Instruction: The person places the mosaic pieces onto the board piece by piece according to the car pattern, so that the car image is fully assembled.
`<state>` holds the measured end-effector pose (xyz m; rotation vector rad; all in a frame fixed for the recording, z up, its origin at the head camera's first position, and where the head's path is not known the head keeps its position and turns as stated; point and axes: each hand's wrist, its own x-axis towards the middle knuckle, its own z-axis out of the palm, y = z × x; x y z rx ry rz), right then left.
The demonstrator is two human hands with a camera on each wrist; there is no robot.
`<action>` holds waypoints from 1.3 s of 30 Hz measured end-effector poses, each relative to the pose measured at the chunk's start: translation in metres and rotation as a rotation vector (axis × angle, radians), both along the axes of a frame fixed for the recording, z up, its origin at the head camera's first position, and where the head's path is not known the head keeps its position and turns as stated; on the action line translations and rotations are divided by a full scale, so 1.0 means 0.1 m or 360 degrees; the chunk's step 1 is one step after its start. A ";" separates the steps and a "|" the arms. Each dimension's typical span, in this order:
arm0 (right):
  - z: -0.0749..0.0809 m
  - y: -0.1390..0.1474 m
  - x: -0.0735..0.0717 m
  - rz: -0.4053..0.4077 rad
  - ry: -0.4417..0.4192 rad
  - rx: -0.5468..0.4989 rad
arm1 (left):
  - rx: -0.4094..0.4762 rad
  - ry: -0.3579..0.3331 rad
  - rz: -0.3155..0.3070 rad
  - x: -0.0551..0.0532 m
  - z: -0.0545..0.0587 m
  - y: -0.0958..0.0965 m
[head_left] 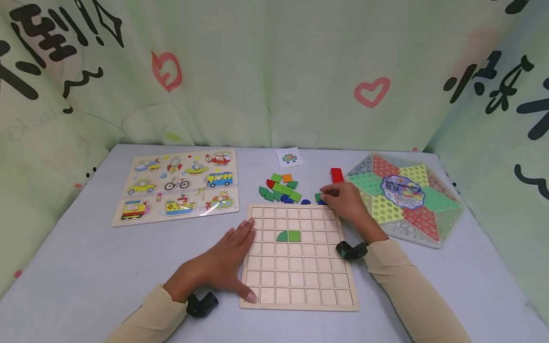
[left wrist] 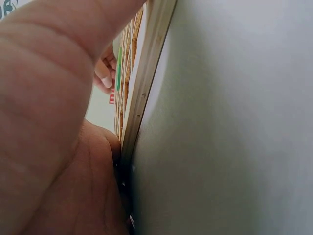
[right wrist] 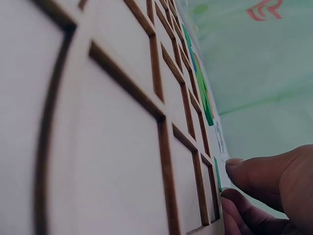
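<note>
A wooden grid board (head_left: 274, 265) lies before me, a green quarter-round piece (head_left: 282, 236) and a green square piece (head_left: 294, 236) side by side in its cells. My left hand (head_left: 225, 259) is spread along the board's left edge, fingertips at the upper left side and thumb on the near left corner. Beyond the far right corner, my right hand (head_left: 345, 201) pinches a small green piece (head_left: 318, 197) between thumb and finger; its edge shows by the fingertips in the right wrist view. A blue piece (head_left: 321, 203) lies just under those fingertips.
Several loose colored pieces (head_left: 282, 189) lie beyond the board, with a small pattern card (head_left: 289, 157) behind them. A red block (head_left: 336, 175) stands near the right hand. At left is a vehicle picture board (head_left: 180, 183); at right, a hexagonal game box (head_left: 405, 195).
</note>
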<state>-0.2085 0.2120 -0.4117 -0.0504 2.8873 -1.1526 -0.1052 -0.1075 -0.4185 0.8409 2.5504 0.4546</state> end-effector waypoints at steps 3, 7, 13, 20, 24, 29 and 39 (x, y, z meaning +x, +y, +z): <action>-0.01 -0.01 -0.02 0.0009 0.0002 0.0007 | -0.0002 0.0008 0.0000 0.00 0.00 0.00; -0.02 -0.02 -0.05 0.0046 -0.0031 0.0074 | 0.0016 -0.0001 0.0004 0.00 0.01 0.01; 0.01 -0.04 -0.05 0.0018 -0.0130 0.0203 | 0.0048 -0.0013 -0.0021 0.00 -0.01 0.04; 0.02 -0.07 -0.02 0.0027 -0.0072 0.0191 | 0.0017 -0.0009 -0.0001 0.01 -0.01 0.03; 0.01 -0.07 -0.03 0.0027 -0.0060 0.0155 | 0.0020 -0.0009 -0.0001 0.01 -0.01 0.02; 0.01 -0.07 -0.04 0.0061 -0.0089 0.0109 | 0.0024 -0.0009 0.0002 0.01 -0.01 0.00; -0.02 -0.03 -0.02 0.0095 0.0017 0.0043 | 0.0025 -0.0001 -0.0005 -0.01 -0.01 -0.01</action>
